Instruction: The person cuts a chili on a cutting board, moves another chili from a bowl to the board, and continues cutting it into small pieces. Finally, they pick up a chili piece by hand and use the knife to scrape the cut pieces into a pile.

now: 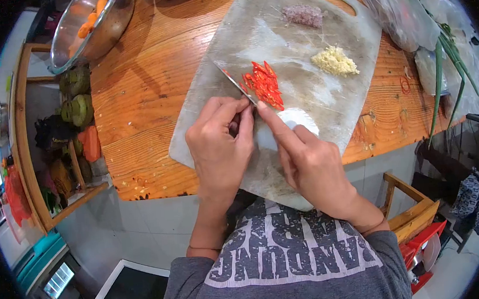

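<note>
On a worn grey-white cutting board (203, 107), my right hand (310, 164) grips a knife (235, 83), its index finger stretched along the blade. The blade points up and left. My left hand (219, 137) is closed at the left side of the blade, its fingertips pinched; what they hold is mostly hidden. Sliced red chili (265, 85) lies in a heap just right of the knife. Farther right is a pile of minced garlic (334, 62), and chopped purple shallot (303, 16) sits near the board's top.
A metal bowl (114, 30) with orange pieces stands at the table's upper left. Plastic bags (399, 16) and green onions (440, 74) lie at the right edge. A wooden shelf (25, 136) with produce is at the left, a wooden stool (416, 215) at the lower right.
</note>
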The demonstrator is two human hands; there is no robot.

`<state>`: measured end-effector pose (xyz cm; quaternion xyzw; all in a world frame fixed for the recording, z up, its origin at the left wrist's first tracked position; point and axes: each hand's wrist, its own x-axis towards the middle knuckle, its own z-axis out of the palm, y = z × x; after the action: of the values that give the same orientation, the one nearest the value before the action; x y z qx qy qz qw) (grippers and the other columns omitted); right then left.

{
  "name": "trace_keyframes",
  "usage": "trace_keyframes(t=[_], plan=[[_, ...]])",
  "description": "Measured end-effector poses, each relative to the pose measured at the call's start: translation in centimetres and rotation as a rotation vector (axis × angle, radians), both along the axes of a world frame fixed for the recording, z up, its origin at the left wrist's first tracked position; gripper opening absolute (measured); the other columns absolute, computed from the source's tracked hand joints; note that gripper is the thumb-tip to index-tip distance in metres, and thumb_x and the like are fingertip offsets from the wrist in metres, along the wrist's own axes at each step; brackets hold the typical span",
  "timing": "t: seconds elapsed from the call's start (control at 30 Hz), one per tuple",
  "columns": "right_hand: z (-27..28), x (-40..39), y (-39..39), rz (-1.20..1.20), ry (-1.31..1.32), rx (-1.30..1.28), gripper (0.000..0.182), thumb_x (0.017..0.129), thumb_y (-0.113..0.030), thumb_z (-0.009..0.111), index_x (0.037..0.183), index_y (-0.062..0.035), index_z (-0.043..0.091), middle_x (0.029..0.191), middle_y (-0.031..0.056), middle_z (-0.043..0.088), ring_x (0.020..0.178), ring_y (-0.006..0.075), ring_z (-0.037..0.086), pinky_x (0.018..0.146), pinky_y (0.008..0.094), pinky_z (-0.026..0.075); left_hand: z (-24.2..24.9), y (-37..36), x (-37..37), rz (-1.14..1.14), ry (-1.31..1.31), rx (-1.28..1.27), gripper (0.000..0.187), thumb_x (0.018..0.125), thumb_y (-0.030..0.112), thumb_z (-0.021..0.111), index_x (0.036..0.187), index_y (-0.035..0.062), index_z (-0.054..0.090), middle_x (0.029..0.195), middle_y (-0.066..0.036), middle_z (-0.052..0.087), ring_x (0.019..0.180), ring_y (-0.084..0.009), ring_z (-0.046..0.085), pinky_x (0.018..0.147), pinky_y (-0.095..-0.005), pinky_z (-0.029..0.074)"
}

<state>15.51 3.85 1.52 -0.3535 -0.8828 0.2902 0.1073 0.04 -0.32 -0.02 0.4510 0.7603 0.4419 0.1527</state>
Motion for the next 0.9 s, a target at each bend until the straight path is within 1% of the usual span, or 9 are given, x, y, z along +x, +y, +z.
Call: trace_keyframes(t=[0.1,0.17,0.27,0.3,0.37,0.57,0.67,0.8,0.9], plan=[[0.4,1.7,-0.5,0.001,0.01,-0.059,0.068,0.087,-0.002,0.062,0.151,-0.0175,0.044,0.074,0.0127,0.057,0.056,0.0307,0.061,0.053,0.0422,0.052,0.0,0.2,-0.4,0.011,0.016,0.003,0.009,0.083,0.001,0.074,0.092,-0.0011,0.073,0.081,-0.009,0.066,0.058,-0.018,0.063,0.054,-0.0304,0.049],[0.4,2.6,-0.2,-0.006,0.117,-0.117,0.068,0.086,0.001,0.06,0.151,-0.0168,0.044,0.075,0.0137,0.059,0.059,0.0306,0.062,0.057,0.0423,0.052,0.1,0.3,-0.4,-0.003,0.009,-0.007,0.009,0.084,0.001,0.073,0.093,-0.0015,0.073,0.081,-0.01,0.065,0.059,-0.0179,0.063,0.054,-0.03,0.049],[0.5,3.2,0.0,-0.026,0.183,-0.166,0.069,0.086,0.004,0.058,0.15,-0.0158,0.044,0.077,0.0141,0.061,0.063,0.0305,0.062,0.061,0.0423,0.052,0.9,0.0,0.1,0.004,0.019,-0.108,0.015,0.083,0.0,0.074,0.097,-0.0001,0.076,0.082,-0.008,0.068,0.064,-0.0127,0.063,0.059,-0.0265,0.049],[0.5,3.2,0.1,-0.027,0.194,-0.177,0.069,0.086,0.004,0.058,0.15,-0.0155,0.044,0.077,0.0141,0.061,0.064,0.0305,0.062,0.062,0.0423,0.052,0.9,0.0,0.2,0.006,-0.002,-0.104,0.015,0.083,0.0,0.074,0.098,0.0001,0.076,0.082,-0.008,0.068,0.064,-0.0126,0.062,0.058,-0.0267,0.049],[0.4,3.2,0.2,-0.021,0.193,-0.165,0.069,0.086,0.004,0.058,0.15,-0.0154,0.044,0.076,0.0135,0.061,0.064,0.0302,0.061,0.061,0.042,0.052,0.9,0.0,0.3,0.023,-0.039,-0.094,0.017,0.084,0.0,0.073,0.1,0.0005,0.076,0.081,-0.008,0.067,0.063,-0.0124,0.061,0.058,-0.027,0.048],[0.4,2.8,0.1,0.015,0.163,-0.172,0.071,0.085,0.003,0.06,0.152,-0.0159,0.042,0.074,0.0127,0.059,0.063,0.03,0.061,0.06,0.0421,0.051,0.7,-0.2,0.1,0.004,-0.041,-0.1,0.016,0.084,0.0,0.073,0.1,-0.0011,0.076,0.082,-0.008,0.068,0.066,-0.0124,0.063,0.06,-0.0257,0.049],[0.6,2.6,0.1,0.022,0.108,-0.161,0.071,0.085,0.001,0.061,0.151,-0.0159,0.043,0.072,0.0127,0.058,0.06,0.0309,0.061,0.057,0.0431,0.051,0.6,-0.1,0.0,-0.009,-0.049,-0.071,0.011,0.085,-0.001,0.071,0.096,-0.0033,0.074,0.084,-0.011,0.065,0.059,-0.0178,0.062,0.055,-0.0305,0.048],[0.6,1.0,-0.1,0.011,0.017,-0.092,0.068,0.087,-0.003,0.062,0.151,-0.0168,0.043,0.07,0.0125,0.056,0.055,0.0331,0.061,0.051,0.0446,0.051,0.5,-0.1,0.0,-0.01,-0.015,-0.068,0.011,0.085,-0.001,0.071,0.096,-0.0031,0.073,0.084,-0.011,0.066,0.059,-0.0177,0.062,0.055,-0.0305,0.048],[0.3,-0.3,0.6,-0.032,0.056,-0.118,0.067,0.087,0.005,0.062,0.148,-0.0173,0.048,0.066,0.0129,0.053,0.054,0.0304,0.056,0.056,0.0426,0.049,0.4,-0.1,-0.1,-0.005,-0.006,-0.052,0.011,0.084,-0.001,0.072,0.095,-0.0026,0.073,0.083,-0.01,0.066,0.058,-0.0172,0.061,0.054,-0.0302,0.048]])
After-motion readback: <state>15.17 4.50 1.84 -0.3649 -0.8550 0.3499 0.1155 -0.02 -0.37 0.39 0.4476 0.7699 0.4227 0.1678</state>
